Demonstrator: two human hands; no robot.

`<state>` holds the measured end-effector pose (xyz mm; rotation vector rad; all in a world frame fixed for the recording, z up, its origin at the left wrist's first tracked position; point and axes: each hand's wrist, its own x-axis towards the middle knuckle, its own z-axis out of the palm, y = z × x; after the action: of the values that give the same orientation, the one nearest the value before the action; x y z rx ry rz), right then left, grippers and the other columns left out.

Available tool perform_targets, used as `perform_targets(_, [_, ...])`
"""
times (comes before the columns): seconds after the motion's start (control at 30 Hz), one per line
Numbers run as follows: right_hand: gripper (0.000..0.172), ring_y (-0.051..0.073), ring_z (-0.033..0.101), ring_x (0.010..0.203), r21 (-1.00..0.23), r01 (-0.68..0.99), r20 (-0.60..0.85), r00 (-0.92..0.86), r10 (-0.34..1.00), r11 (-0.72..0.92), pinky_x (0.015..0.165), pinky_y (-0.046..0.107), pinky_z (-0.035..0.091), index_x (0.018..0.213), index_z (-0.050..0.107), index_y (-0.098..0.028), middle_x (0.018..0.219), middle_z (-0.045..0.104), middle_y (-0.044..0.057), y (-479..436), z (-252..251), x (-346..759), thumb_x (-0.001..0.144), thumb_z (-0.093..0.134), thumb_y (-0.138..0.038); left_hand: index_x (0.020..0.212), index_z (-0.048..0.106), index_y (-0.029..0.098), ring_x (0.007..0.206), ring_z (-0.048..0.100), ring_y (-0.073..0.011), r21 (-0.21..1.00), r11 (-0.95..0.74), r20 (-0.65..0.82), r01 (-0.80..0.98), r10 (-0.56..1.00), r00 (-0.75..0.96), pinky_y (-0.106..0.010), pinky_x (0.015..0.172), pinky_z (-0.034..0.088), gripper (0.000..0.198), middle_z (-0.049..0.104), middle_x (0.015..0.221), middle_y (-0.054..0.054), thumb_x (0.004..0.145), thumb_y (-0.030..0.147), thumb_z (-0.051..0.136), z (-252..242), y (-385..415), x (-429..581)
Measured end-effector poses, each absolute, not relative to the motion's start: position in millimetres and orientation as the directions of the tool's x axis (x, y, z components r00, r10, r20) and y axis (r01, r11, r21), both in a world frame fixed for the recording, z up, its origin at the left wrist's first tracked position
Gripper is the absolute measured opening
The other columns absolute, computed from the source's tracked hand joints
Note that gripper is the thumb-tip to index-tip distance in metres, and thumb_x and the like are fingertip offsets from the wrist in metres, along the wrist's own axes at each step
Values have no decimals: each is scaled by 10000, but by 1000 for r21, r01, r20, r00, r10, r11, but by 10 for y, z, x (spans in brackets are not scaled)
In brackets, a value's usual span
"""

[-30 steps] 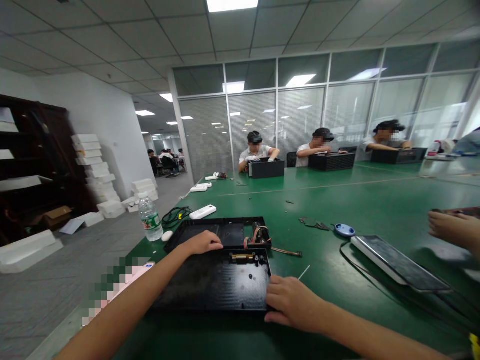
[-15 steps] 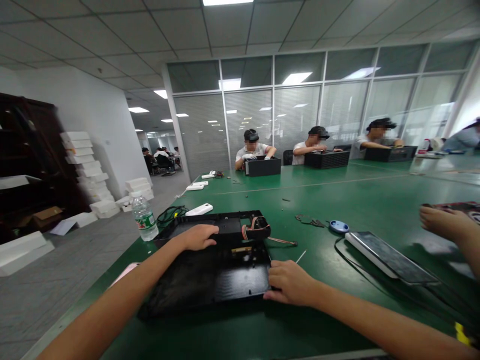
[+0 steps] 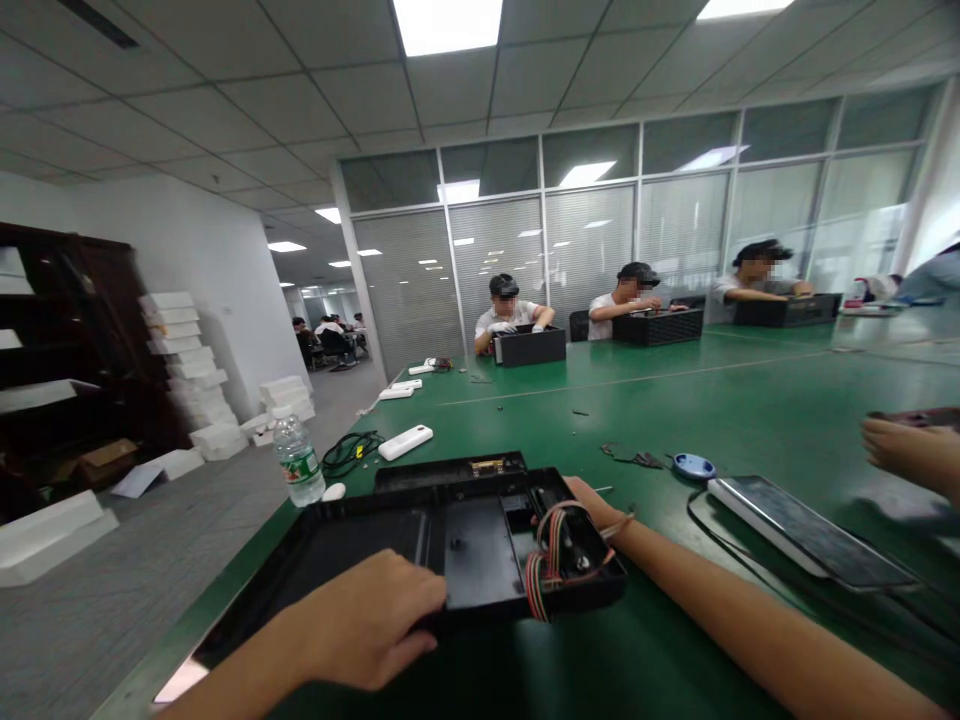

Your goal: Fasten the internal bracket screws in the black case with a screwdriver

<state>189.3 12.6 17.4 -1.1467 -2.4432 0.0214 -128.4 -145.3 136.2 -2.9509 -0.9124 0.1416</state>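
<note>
A shallow black plastic casing (image 3: 484, 560) lies in front of me, with a bundle of striped ribbon wires (image 3: 553, 555) at its right end. My left hand (image 3: 382, 615) grips its near edge, fingers over the rim and thumb below. Directly behind it is a second black panel (image 3: 442, 472), mostly covered, with a small brass-coloured strip on it. My right hand (image 3: 594, 503) reaches behind the casing's right end, close to the panel. The casing hides its fingers, so its hold does not show.
A water bottle (image 3: 298, 460), black cable (image 3: 351, 452) and white device (image 3: 406, 442) stand at left. To the right are a blue round lid (image 3: 693, 467) and a phone on a white block (image 3: 806, 530). A co-worker's hand (image 3: 907, 450) is far right; people work on black boxes opposite.
The wired casing has come from behind the other panel to in front of it, with my left hand on it. My right hand has moved farther away from me, behind the casing.
</note>
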Motion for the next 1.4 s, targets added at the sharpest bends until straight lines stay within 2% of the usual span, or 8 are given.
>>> perform_targets(0.1, [235,182,581,795,-151,733,479,-533,698,663,730,292,447,963,623,-163,1005,587,99,228,205,2167,847,472,-300,848,456,193,754,563,-173,-49,-821,-128,568,569,812,-275,669,384,120,582,833,0,787,224,555,1182,-1571,-1295])
perform_targets(0.23, [258,171,567,822,-194,684,578,-499,645,703,789,299,439,890,634,-186,880,601,67,242,316,2293,881,431,-345,846,479,189,761,578,-175,-14,-817,-151,577,572,807,-272,678,401,169,600,836,0,751,244,607,919,-1547,-1299])
perform_targets(0.5, [350,198,579,887,-142,718,403,-587,702,681,799,291,431,1052,618,-186,1013,600,81,72,260,1859,841,484,-431,794,575,172,686,564,-169,-30,-753,-62,657,658,751,-253,632,394,410,605,756,-24,761,579,529,806,-898,-1387])
perform_targets(0.63, [312,194,591,850,-99,773,351,-562,749,627,760,280,428,983,649,-204,930,625,69,105,218,1878,871,436,-403,960,568,158,875,552,-201,-158,-628,194,762,737,647,-279,759,401,377,589,946,-82,864,491,421,800,-271,-1558])
perform_targets(0.8, [330,205,606,823,-7,809,255,-566,784,587,700,276,423,982,645,-218,912,640,82,99,282,1841,873,421,-434,774,616,165,794,574,-191,-205,-640,-21,740,759,651,-250,695,409,238,620,809,-56,826,383,533,637,230,-1736])
perform_targets(1.0, [397,221,619,786,46,890,260,-450,855,454,667,280,411,819,645,-190,852,654,89,84,315,1724,856,413,-509,837,618,170,827,570,-177,-179,-723,-29,667,681,731,-247,751,411,82,620,853,-47,805,218,558,600,283,-1734])
perform_targets(1.27, [416,198,604,736,-26,917,303,-372,877,398,631,262,382,750,610,-190,798,646,73,121,244,1706,876,368,-504,886,604,176,894,563,-190,-188,-697,-60,692,711,700,-267,801,420,151,609,912,-50,745,131,579,555,440,-1748])
perform_targets(1.4, [279,183,564,689,-103,904,413,-340,845,414,627,268,377,886,556,-177,783,613,60,139,252,1739,854,422,-419,1004,573,187,942,528,-189,-220,-705,35,675,685,727,-273,824,411,311,554,1009,-63,719,66,539,614,314,-1622])
